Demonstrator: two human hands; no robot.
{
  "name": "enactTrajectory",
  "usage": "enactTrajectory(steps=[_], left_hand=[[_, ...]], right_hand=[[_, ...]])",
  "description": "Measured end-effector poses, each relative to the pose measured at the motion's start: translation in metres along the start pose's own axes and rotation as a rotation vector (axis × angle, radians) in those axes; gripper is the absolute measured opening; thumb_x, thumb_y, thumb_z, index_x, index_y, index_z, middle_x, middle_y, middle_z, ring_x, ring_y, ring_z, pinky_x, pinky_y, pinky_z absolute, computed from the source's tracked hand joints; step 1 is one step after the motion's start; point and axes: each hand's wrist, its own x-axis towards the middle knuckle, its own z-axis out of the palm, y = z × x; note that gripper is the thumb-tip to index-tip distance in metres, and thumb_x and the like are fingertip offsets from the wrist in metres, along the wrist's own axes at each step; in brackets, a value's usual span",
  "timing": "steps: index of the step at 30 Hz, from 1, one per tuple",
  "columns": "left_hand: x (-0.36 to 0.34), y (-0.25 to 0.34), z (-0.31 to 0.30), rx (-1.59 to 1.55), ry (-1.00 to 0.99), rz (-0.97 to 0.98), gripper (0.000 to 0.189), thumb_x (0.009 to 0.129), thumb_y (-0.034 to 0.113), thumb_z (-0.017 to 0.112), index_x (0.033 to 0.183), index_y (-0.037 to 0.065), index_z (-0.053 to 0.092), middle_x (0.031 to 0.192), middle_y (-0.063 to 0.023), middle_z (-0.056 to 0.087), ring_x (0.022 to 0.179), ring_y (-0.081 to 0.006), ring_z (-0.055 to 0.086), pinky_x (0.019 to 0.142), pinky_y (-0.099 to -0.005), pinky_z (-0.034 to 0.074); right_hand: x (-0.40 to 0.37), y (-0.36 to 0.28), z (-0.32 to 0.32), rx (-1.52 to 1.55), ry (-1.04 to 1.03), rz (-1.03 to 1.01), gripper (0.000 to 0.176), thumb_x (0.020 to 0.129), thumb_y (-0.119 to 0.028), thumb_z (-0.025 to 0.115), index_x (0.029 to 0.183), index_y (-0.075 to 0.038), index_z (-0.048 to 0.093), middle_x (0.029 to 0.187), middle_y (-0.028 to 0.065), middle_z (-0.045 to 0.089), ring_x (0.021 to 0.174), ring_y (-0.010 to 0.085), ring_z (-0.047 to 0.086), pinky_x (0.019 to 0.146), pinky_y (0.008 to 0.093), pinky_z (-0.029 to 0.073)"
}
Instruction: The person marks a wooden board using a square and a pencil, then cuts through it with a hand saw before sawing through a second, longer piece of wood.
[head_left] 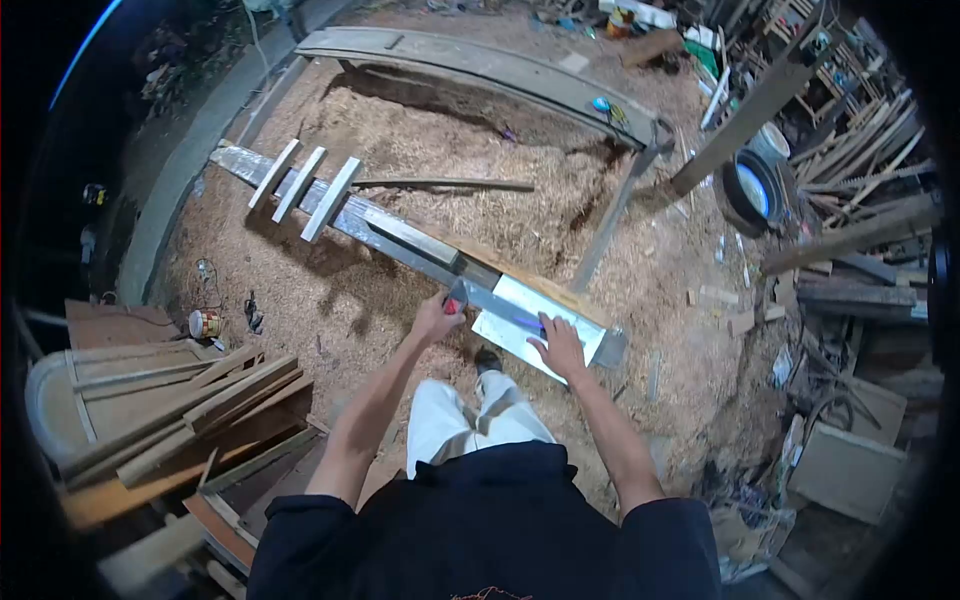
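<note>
My left hand (437, 318) is closed around the red and dark handle of what looks like a handsaw (490, 300). Its grey blade reaches to the right, flat across a white-faced board (515, 348). Over that board, near the blade, rests my right hand (562, 350), thumb and fingers apart. A small blue patch shows between its thumb and forefinger; I cannot make out what it is. The board lies on a long narrow plank bench (390, 258). Farther left on this bench, a pale wooden bar (412, 240) lies lengthwise, and three short pale bars (330, 200) lie crosswise.
Wood shavings (450, 215) cover the ground. A long beam (450, 70) runs across the back, and a wooden post (745, 125) stands at the right. Stacked lumber (200, 420) is at lower left. A dark tub (750, 190) and piled sticks are at right.
</note>
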Motion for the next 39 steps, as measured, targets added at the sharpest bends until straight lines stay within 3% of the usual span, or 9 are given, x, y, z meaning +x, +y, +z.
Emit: enactTrajectory(steps=[7,11,12,15,17,21,29,35,39], left_hand=[[0.115,-0.018,-0.026,-0.032,-0.092,0.157,0.056,0.064,0.026,0.079,0.108,-0.003,0.06,0.094,-0.0225,0.066,0.089,-0.0342,0.065,0.079,-0.0397,0.05],[0.175,-0.021,-0.009,-0.087,-0.202,0.272,0.054,0.066,0.025,0.078,0.108,-0.004,0.06,0.096,-0.0211,0.065,0.088,-0.0319,0.064,0.078,-0.0377,0.05],[0.201,-0.063,0.024,-0.202,-0.268,0.173,0.05,0.067,0.021,0.078,0.109,-0.002,0.061,0.097,-0.0203,0.064,0.085,-0.03,0.064,0.076,-0.0366,0.05],[0.217,-0.051,0.037,-0.16,-0.25,0.193,0.046,0.069,0.018,0.076,0.108,-0.001,0.062,0.095,-0.0195,0.065,0.084,-0.0263,0.064,0.076,-0.0361,0.05],[0.22,-0.055,0.047,-0.3,-0.382,0.056,0.041,0.072,0.015,0.074,0.107,-0.002,0.062,0.092,-0.0197,0.065,0.083,-0.0236,0.065,0.074,-0.035,0.05],[0.244,-0.082,0.08,-0.243,-0.314,0.226,0.031,0.076,0.007,0.071,0.104,-0.003,0.061,0.085,-0.0174,0.066,0.079,-0.0193,0.065,0.069,-0.0323,0.051],[0.26,-0.111,0.101,-0.264,-0.321,0.145,0.054,0.074,0.006,0.075,0.123,0.004,0.053,0.083,-0.0077,0.059,0.072,-0.0173,0.059,0.068,-0.0303,0.049],[0.26,-0.103,0.112,-0.235,-0.319,0.168,0.053,0.075,0.008,0.074,0.124,0.005,0.054,0.083,-0.0086,0.06,0.073,-0.0163,0.06,0.066,-0.0307,0.049],[0.276,-0.085,0.094,-0.336,-0.398,0.031,0.047,0.081,0.01,0.069,0.124,0.0,0.053,0.098,-0.0141,0.063,0.082,-0.0183,0.062,0.072,-0.0302,0.05]], right_hand=[[0.08,-0.003,0.0,0.021,0.072,0.129,0.054,0.086,-0.037,0.06,0.13,-0.008,0.046,0.098,0.0136,0.053,0.097,0.0313,0.052,0.085,0.0422,0.041],[0.116,0.024,0.002,-0.027,-0.018,0.271,0.05,0.086,-0.035,0.061,0.128,-0.013,0.048,0.101,0.0132,0.052,0.097,0.0319,0.051,0.085,0.044,0.041],[0.12,0.031,0.011,-0.058,-0.003,0.288,0.05,0.086,-0.035,0.061,0.128,-0.012,0.048,0.101,0.0132,0.052,0.097,0.0317,0.051,0.085,0.0438,0.041],[0.13,0.057,0.033,-0.083,-0.019,0.328,0.048,0.086,-0.033,0.061,0.128,-0.012,0.048,0.1,0.0135,0.051,0.096,0.0312,0.051,0.084,0.043,0.041],[0.128,0.079,0.055,-0.117,-0.002,0.311,0.048,0.088,-0.033,0.058,0.13,-0.013,0.047,0.099,0.0137,0.05,0.095,0.0311,0.05,0.083,0.0421,0.04],[0.14,0.115,0.088,-0.141,-0.039,0.351,0.049,0.091,-0.038,0.052,0.133,-0.014,0.045,0.097,0.0134,0.049,0.093,0.0302,0.048,0.082,0.0411,0.039],[0.147,0.129,0.122,-0.066,0.04,0.299,0.048,0.087,-0.039,0.059,0.13,-0.017,0.052,0.094,0.0103,0.049,0.092,0.0271,0.047,0.084,0.0392,0.038],[0.136,0.134,0.122,-0.11,0.076,0.34,0.05,0.086,-0.039,0.06,0.131,-0.018,0.052,0.094,0.0104,0.048,0.092,0.0277,0.047,0.082,0.0403,0.037],[0.119,0.104,0.128,-0.009,0.17,0.467,0.048,0.088,-0.037,0.059,0.131,-0.016,0.051,0.094,0.012,0.047,0.089,0.0296,0.047,0.079,0.0411,0.036]])
